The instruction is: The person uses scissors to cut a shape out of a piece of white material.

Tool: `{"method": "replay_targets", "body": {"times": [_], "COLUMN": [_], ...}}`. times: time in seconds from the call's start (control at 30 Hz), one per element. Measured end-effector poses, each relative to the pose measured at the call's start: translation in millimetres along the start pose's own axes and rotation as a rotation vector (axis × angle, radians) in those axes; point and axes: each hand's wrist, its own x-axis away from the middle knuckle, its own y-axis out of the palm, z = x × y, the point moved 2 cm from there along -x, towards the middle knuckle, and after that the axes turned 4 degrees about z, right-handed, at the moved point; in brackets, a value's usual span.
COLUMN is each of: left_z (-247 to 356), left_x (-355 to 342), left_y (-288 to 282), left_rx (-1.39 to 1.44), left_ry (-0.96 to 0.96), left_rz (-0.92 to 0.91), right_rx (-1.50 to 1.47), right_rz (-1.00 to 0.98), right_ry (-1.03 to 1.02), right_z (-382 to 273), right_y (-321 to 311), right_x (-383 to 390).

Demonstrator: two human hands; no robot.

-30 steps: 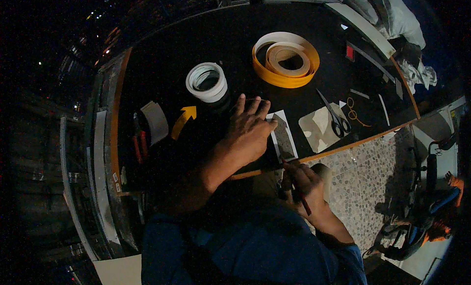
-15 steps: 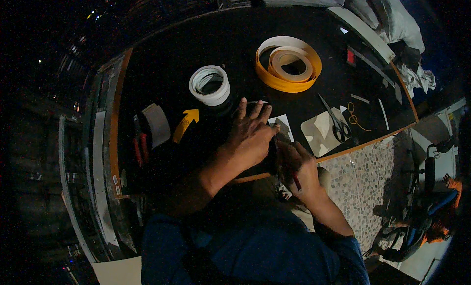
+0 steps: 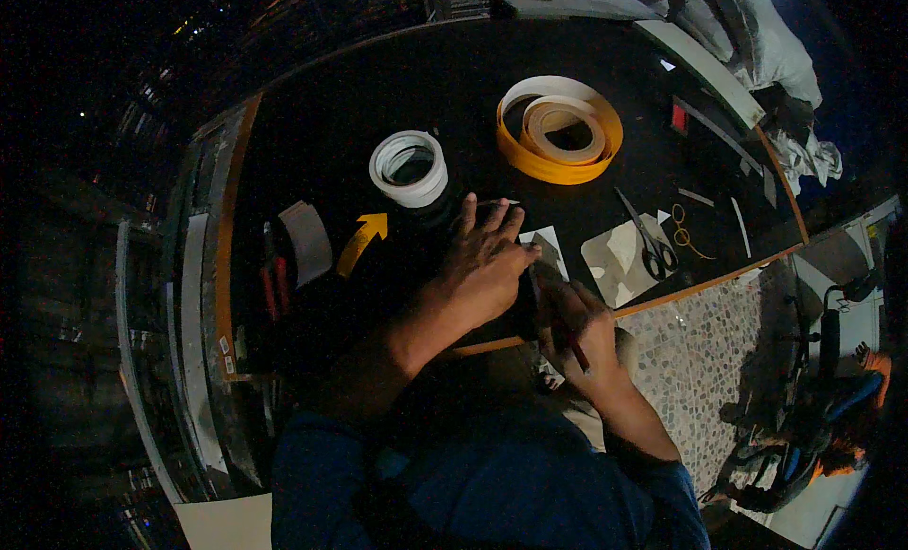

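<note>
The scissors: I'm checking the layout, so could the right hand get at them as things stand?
Likely yes: the scissors lie partly over the patterned sheet, ahead and right of the right hand, and nothing visible covers them. That hand holds a thin red tool, which may hamper grasping.

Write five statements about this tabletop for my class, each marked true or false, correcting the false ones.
1. The scissors lie partly on a camouflage-patterned piece. True.
2. The left hand is clenched in a fist. False: its fingers are extended.
3. The right hand holds a slim dark-red tool. True.
4. The yellow arrow lies right of both hands. False: it lies left of them.
5. The yellow coil stands right of the white roll. True.
</note>
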Motion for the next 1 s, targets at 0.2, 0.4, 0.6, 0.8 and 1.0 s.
{"method": "replay_targets", "body": {"times": [0.2,0.4,0.6,0.8,1.0], "left_z": [2.4,-0.1,0.6,-1.0,1.8], "left_x": [0.4,1.1,-0.4,0.6,1.4], "left_y": [0.1,3.3,1.9,2.3,1.8], "left_rx": [0.003,0.018,0.015,0.008,-0.006], "left_ry": [-0.017,-0.026,-0.022,-0.028,-0.030], "left_rz": [-0.005,0.006,-0.003,-0.014,-0.029], "right_rx": [0.103,0.053,-0.140,-0.176,-0.130], "right_rz": [-0.024,0.016,0.087,0.122,0.103], "right_ry": [-0.040,0.081,0.337,0.280,0.220], "right_z": [-1.9,-1.1,-3.1,5.1,1.0], "right_y": [-3.2,-11.9,2.3,9.3,6.1], "right_x": [6.6,13.4,1.0,4.8,-1.3]}}
